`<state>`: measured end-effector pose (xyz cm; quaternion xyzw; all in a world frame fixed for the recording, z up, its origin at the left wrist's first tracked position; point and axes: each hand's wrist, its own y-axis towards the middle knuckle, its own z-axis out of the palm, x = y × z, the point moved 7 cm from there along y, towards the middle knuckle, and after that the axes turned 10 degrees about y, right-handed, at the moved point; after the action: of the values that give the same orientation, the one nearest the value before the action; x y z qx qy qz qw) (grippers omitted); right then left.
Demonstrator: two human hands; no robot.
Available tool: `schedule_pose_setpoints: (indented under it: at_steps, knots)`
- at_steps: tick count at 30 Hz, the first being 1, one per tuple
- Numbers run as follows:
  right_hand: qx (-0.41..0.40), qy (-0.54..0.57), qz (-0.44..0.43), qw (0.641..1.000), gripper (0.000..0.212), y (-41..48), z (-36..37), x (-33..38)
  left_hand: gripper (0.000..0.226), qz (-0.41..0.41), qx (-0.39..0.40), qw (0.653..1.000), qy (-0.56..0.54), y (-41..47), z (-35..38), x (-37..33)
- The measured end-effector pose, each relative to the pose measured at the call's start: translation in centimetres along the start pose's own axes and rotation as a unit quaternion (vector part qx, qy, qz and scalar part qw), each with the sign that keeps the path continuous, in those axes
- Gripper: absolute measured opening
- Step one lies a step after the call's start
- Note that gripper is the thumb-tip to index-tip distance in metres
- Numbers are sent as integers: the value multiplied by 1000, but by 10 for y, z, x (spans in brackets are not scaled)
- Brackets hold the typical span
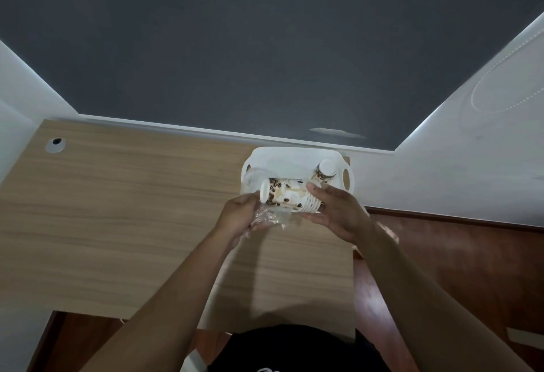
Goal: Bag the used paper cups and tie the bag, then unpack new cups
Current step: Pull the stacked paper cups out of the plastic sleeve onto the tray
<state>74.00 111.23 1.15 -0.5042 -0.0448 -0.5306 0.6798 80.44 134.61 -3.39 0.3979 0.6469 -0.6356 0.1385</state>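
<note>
Fingers of the right hand [335, 212] are curled around the wide, rimmed end of a stack of paper cups [287, 196], thumb on the near side and the other fingers over the top. The stack lies on its side in the air, a little right of the centre of the frame, with its closed bottom pointing to the left; the cups are white with brown coffee-bean print. Fingers of the left hand [240, 218] are closed on a crumpled clear plastic wrapper [270, 218], which hangs just below the bottom end of the stack and touches it. Behind the hands, a white tray [347, 177] with side handles sits at the far right corner of the wooden table [132, 209], and one more printed cup [323, 172] stands upside down in it. Dark grey wall fills the upper part of the frame.
</note>
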Motion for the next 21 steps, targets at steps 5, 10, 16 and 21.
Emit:
schedule_pose_setpoints:
  at_steps: [5,10,16,21]
  knots:
    - [-66,-100,-46,992,46,11,-3,-12,22,66,2,997,-25,-5,9,-22]
    - [-35,-181,-25,982,45,18,3,-20,18,126,-4,991,33,-3,16,-34]
    - [-3,-424,-85,902,93,33,-10,-25,24,166,45,983,59,-6,28,-53]
    - [-81,-382,-180,903,87,53,-24,9,29,181,80,977,78,-8,34,-62]
